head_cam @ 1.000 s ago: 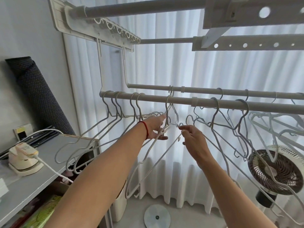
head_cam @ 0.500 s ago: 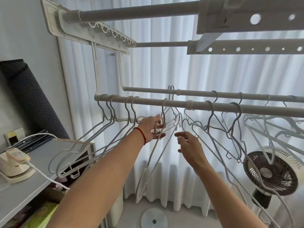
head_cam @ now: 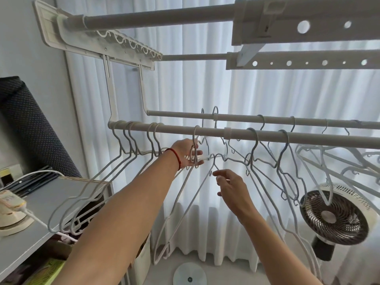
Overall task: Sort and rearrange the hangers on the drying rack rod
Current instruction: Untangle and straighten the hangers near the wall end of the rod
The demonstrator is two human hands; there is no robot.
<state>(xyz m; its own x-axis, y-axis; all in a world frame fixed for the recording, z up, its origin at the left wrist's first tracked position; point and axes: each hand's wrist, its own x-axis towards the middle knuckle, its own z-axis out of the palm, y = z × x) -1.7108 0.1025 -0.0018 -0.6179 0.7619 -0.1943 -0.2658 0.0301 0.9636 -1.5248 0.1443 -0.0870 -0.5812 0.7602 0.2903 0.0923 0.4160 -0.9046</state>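
A grey drying rack rod (head_cam: 267, 134) runs across the view with several pale wire hangers on it. A bunch of hangers (head_cam: 127, 153) hangs at its left end, others (head_cam: 283, 161) hang to the right. My left hand (head_cam: 188, 152), a red string at the wrist, grips the neck of a hanger (head_cam: 181, 202) whose hook sits over the rod. My right hand (head_cam: 231, 188) is below and to the right, fingers loosely curled, holding nothing, close to a hanger's lower wire. A second rod (head_cam: 287, 120) behind carries more hooks.
A grey shelf (head_cam: 41, 202) at the left holds a small iron (head_cam: 10, 210) with a white cord. A dark rolled mat (head_cam: 24, 124) leans on the wall. A fan (head_cam: 333, 217) stands at the right. White curtains (head_cam: 195, 79) hang behind. Upper rack bars (head_cam: 164, 17) are overhead.
My right hand has let go of the hanger wire and dropped lower. My left hand has stayed on the hanger's neck near the rod. The camera has tilted slightly.
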